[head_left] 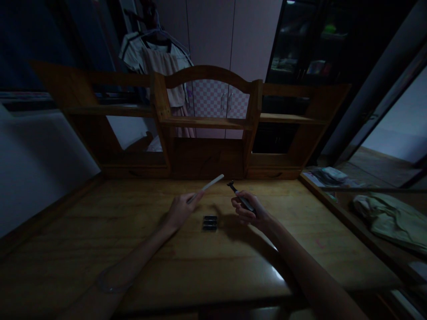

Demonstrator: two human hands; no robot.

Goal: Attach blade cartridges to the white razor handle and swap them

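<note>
My left hand (180, 209) grips a thin pale stick (208, 186) that points up and to the right. A dark razor handle (240, 198) is held in my right hand (248, 211), its head end aimed up-left toward the stick's tip. The two tips are a short gap apart above the wooden desk (100, 240). Between my hands, on the desk, lie small dark razor cartridges (210, 222) stacked close together. The room is dim.
A wooden hutch (207, 122) with shelves stands at the back of the desk. Clothes on a hanger (160, 58) hang behind it. Papers (328, 175) and a greenish cloth (388, 218) lie on a surface to the right.
</note>
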